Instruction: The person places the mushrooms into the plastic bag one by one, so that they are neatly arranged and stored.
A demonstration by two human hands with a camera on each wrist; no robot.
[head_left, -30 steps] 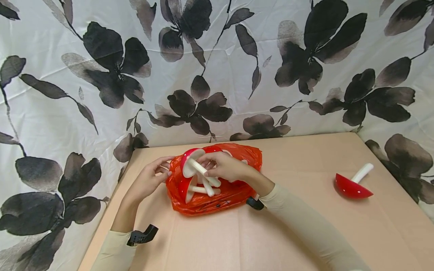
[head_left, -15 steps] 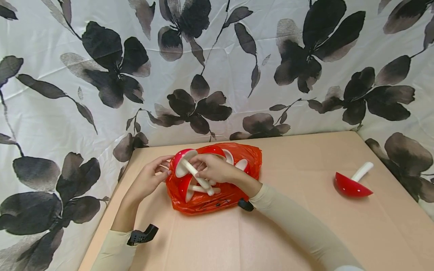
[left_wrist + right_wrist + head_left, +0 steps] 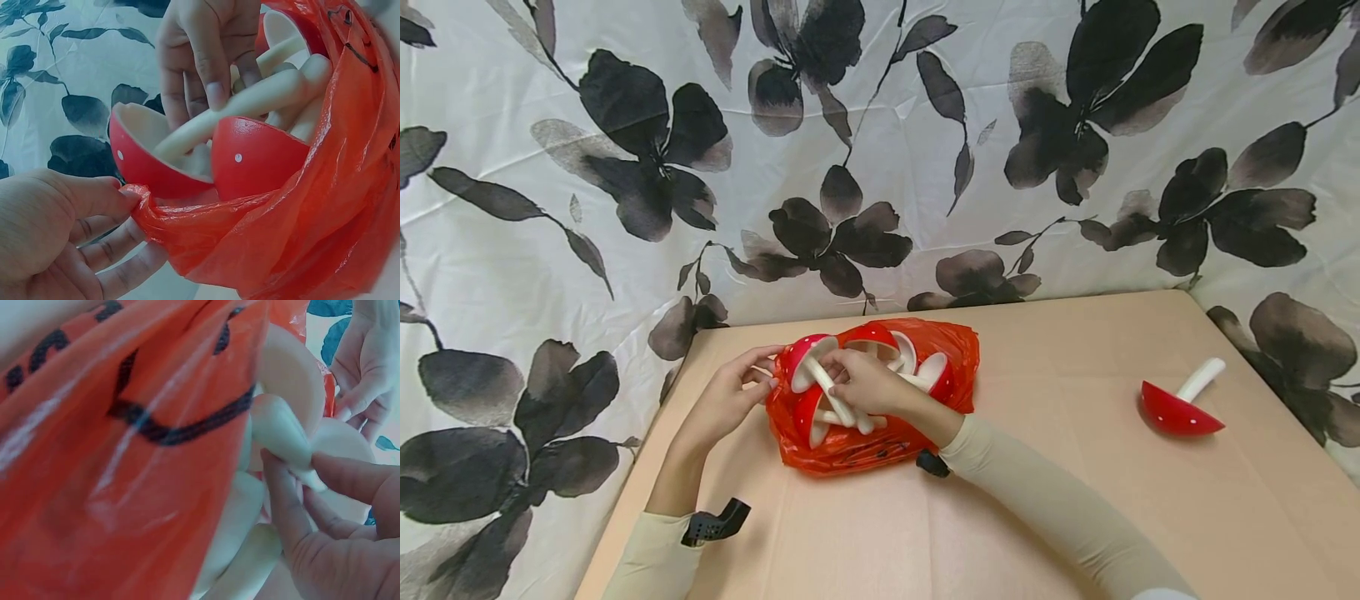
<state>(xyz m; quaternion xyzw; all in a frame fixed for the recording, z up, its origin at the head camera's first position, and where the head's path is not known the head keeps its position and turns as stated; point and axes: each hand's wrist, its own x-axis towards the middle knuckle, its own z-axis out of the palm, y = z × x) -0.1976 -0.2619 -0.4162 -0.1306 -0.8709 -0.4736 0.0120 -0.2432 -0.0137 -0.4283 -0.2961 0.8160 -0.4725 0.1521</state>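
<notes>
A red plastic bag (image 3: 850,462) lies on the table with its mouth spread, several red-capped toy mushrooms inside. My left hand (image 3: 733,396) pinches the bag's edge at its left side; in the left wrist view the thumb and forefinger grip the gathered plastic (image 3: 140,203). My right hand (image 3: 876,385) reaches over the bag and holds one toy mushroom (image 3: 830,385) by its white stem. This mushroom's white-dotted red cap (image 3: 144,159) is at the bag's left end, beside another red cap (image 3: 250,159). In the right wrist view, thumb and fingers pinch the pale stem (image 3: 281,428).
Another toy mushroom (image 3: 1182,408) lies alone on the right of the beige table (image 3: 1037,367), cap down and stem tilted up. A white cloth with dark flowers (image 3: 925,150) hangs behind the table. Black wrist cameras (image 3: 718,522) sit on both forearms.
My right hand has moved left with the held mushroom, bringing its cap near the left hand. More mushrooms show at the bag's right side. The left hand has stayed on the bag's edge.
</notes>
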